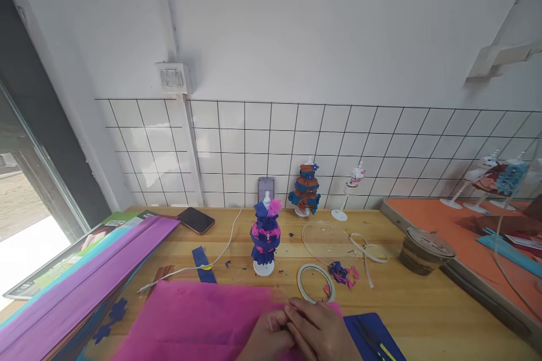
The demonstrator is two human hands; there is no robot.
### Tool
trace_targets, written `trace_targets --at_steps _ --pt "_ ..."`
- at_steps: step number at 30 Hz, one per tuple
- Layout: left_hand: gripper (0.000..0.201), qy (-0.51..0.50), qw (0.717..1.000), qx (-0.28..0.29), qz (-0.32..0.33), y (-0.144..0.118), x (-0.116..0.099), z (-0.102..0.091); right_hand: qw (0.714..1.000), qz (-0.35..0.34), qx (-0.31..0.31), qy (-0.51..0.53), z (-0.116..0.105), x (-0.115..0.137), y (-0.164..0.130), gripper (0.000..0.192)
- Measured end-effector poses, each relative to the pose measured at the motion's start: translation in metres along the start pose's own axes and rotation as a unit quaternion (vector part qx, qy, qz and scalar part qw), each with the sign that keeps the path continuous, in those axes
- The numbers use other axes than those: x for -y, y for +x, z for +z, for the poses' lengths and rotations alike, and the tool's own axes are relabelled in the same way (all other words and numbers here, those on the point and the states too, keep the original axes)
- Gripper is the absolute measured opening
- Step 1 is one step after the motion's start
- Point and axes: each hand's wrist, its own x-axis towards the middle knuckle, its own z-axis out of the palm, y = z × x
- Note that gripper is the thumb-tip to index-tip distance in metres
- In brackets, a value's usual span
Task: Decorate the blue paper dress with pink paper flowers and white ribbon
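My left hand (270, 335) and my right hand (320, 329) meet at the bottom middle, over a bright pink paper sheet (203, 310). Both are closed, fingertips pressed together; whatever they pinch is hidden between them. Just beyond my right hand lies a ring of white tape (300, 281). To its right, dark scissors (372, 341) with some yellow rest on a blue paper piece (387, 331). Ahead stands a small dress form (266, 242) on a white base, clad in ruffled blue and pink paper.
Behind stand an orange-and-teal dressed form (306, 189) and a barer one (353, 183). A phone (196, 220), a white cable (226, 245), purple paper (114, 271), paper scraps (339, 272), ribbon (370, 254) and a brown lidded bowl (425, 251) lie around. A tiled wall (258, 141) closes the back.
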Motion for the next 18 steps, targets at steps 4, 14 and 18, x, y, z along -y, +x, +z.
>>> trace_targets --at_steps 4,14,18 --pt "0.018 0.039 0.999 -0.026 -0.006 0.0005 0.0017 -0.0034 1.000 0.016 0.000 0.000 -0.0006 -0.0025 0.0005 0.033" --pt "0.023 0.054 0.998 -0.014 -0.013 0.0010 -0.0023 -0.0032 1.000 -0.003 0.012 -0.012 0.0004 -0.0055 -0.0021 0.032" --pt "0.024 0.066 0.998 0.001 -0.006 0.0018 0.0006 -0.0065 0.999 -0.026 0.021 -0.013 0.0010 -0.0052 -0.0027 0.032"
